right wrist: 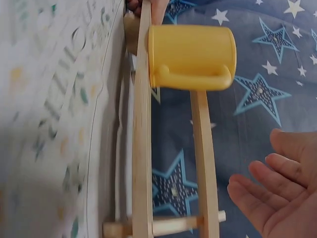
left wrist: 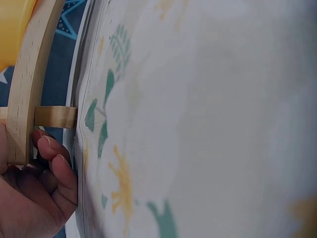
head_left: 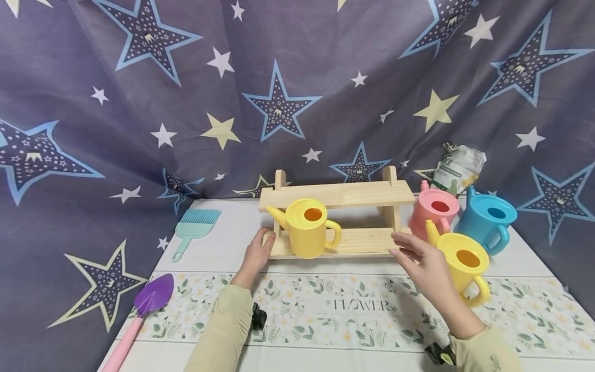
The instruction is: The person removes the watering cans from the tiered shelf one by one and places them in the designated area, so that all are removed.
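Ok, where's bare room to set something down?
Wooden shelf: upper board bare, lower board free between its yellow watering can and the right hand. White tabletop: open between the teal brush and left hand. Crowded: the right side, where the pink watering can, blue watering can and second yellow watering can cluster by the white bag.
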A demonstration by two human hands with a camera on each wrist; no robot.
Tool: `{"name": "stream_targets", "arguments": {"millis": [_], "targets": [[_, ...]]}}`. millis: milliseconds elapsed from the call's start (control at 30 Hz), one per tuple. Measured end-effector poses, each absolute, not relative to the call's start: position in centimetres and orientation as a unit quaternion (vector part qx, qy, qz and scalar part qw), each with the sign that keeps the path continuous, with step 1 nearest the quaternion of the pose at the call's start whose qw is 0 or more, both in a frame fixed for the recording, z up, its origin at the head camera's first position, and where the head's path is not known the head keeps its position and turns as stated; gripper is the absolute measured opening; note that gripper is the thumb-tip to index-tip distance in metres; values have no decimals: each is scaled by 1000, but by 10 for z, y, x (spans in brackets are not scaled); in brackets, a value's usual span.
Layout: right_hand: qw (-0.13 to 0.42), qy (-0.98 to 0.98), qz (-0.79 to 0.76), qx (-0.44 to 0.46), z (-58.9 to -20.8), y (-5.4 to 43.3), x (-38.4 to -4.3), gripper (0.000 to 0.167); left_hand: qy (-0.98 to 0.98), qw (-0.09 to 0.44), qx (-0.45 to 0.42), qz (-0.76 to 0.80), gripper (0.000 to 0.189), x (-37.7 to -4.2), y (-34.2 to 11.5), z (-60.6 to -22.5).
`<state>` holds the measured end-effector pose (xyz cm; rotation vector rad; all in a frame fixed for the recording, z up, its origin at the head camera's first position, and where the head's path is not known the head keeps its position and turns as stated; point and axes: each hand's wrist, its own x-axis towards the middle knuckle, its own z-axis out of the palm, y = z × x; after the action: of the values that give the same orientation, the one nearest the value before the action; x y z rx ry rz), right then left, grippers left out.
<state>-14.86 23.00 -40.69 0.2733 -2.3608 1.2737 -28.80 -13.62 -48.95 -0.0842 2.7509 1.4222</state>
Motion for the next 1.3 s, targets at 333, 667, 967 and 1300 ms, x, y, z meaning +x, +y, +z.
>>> {"name": "stream_targets", "arguments": {"millis": [333, 667, 967, 1300], "targets": [[139, -830, 525, 129, -414, 198, -185, 33, 888, 23, -32, 457, 51, -287, -132, -488], [102, -812, 556, 145, -425, 163, -205, 40, 889, 21, -32, 457, 49, -284, -131, -493], [129, -833, 516, 151, -426, 146, -215, 38, 889, 16, -36, 456, 50, -285, -133, -492], [142, -866, 450, 164, -423, 142, -215, 24, 892, 15, -38, 450, 50, -286, -135, -489]]}}
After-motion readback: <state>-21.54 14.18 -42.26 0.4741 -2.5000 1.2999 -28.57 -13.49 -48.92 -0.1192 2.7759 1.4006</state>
